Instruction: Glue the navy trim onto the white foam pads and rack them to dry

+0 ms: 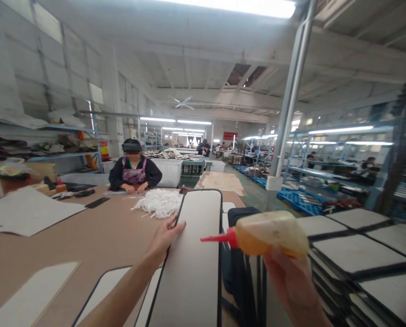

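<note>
A long white panel with a dark edge and rounded corners is tilted up in front of me. My left hand grips its left edge, thumb on the white face and fingers wrapped behind. To the right, my right hand is closed round a soft bottle of amber liquid, held on its side. The bottle's red nozzle points left, in front of the panel's upper right part; whether it touches the surface I cannot tell. Other white panels lie on the brown table at the lower left.
Across the table a person works with both hands on flat material, beside a heap of white strips. A large white sheet lies at left. Stacks of dark-edged panels stand at right, and a metal post rises behind the bottle.
</note>
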